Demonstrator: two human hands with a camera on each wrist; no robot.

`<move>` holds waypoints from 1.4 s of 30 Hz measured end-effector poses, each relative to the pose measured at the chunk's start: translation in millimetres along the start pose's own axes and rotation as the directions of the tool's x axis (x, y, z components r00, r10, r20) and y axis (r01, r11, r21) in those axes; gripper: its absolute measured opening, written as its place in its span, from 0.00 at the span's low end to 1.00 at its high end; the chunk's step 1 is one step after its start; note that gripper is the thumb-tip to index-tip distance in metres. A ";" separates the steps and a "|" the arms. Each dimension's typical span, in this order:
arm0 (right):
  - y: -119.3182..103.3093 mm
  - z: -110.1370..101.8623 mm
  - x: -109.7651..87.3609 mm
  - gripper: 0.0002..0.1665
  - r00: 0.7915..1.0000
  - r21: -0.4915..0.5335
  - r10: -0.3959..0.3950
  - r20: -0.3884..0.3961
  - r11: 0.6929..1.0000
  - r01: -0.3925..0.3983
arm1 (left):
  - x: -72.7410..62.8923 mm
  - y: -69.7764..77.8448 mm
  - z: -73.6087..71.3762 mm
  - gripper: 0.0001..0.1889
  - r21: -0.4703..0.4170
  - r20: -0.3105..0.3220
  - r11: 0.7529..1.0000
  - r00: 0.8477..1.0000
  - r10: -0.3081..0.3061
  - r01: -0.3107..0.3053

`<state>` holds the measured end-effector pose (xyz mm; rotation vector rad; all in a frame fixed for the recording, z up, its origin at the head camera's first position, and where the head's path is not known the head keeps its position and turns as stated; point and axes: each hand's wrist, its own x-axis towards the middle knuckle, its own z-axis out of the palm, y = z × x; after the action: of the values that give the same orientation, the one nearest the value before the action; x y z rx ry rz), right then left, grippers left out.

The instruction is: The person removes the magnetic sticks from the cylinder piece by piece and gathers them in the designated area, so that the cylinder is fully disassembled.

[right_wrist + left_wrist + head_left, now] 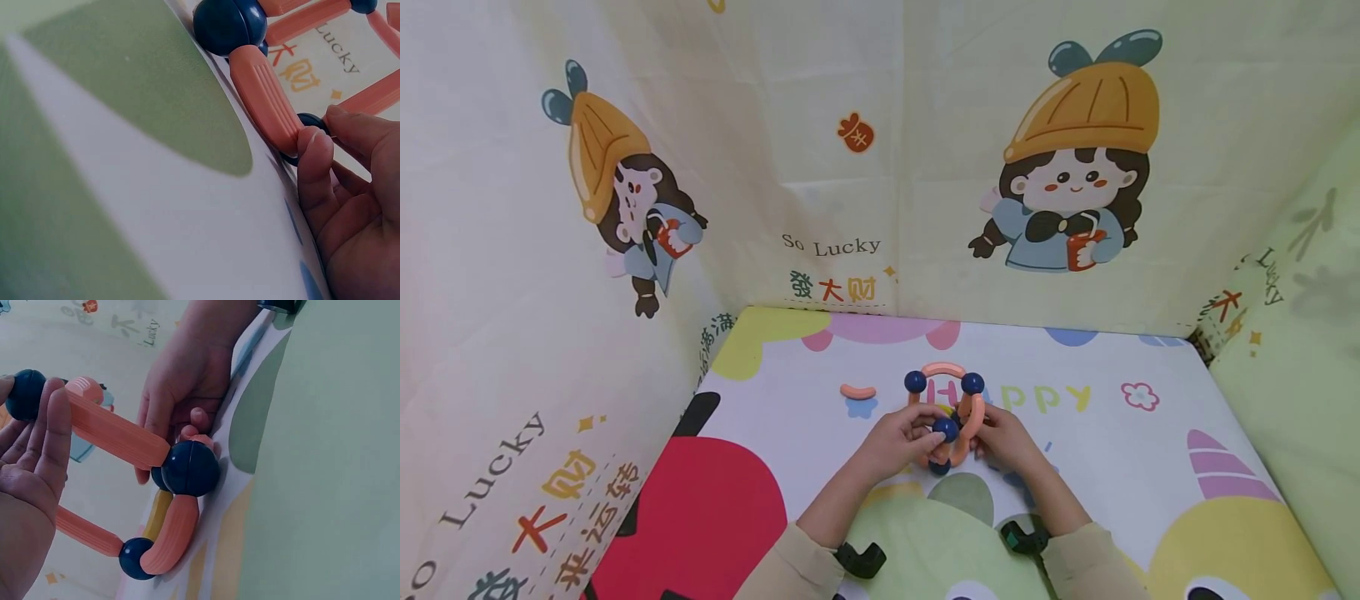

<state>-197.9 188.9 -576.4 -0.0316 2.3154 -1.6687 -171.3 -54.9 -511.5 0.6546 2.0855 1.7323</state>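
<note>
A frame of salmon-coloured magnetic rods (943, 369) and dark blue balls (914, 382) stands on the printed table between both hands. My left hand (891, 443) pinches a raised blue ball (26, 395) between thumb and fingers. From that ball a straight rod (119, 431) slopes down to a lower blue ball (192, 469). My right hand (1011, 439) holds the frame's right side low down, with thumb and fingertip at a blue ball (312, 122) where a curved rod (265, 97) ends. A short yellow rod (157, 514) sits low in the frame.
A loose curved salmon rod (858, 392) lies left of the frame, beyond my left hand. Printed cloth walls (940, 275) rise behind the table and on both sides. Black wrist devices (861, 560) sit at both sleeves.
</note>
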 end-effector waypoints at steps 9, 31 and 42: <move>2.5 -0.1 1.0 0.22 1.000 -0.008 0.002 0.000 1.000 -0.002 | -4.9 8.8 -12.8 0.18 -0.064 -0.020 0.997 0.999 0.031 -0.032; 0.0 -1.6 0.4 0.19 1.000 -0.036 -0.003 -0.001 0.999 0.003 | 11.4 -17.9 -117.0 0.20 0.181 -0.361 0.982 0.932 0.013 0.056; -1.3 -0.5 0.2 0.18 1.000 -0.030 -0.019 -0.001 0.999 0.019 | 28.9 -59.6 -135.1 0.21 0.230 -0.444 0.912 0.870 -0.213 0.340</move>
<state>-198.4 188.9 -575.1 -0.0588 2.3484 -1.6434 -275.9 -158.3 -543.5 0.0387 2.6112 1.4929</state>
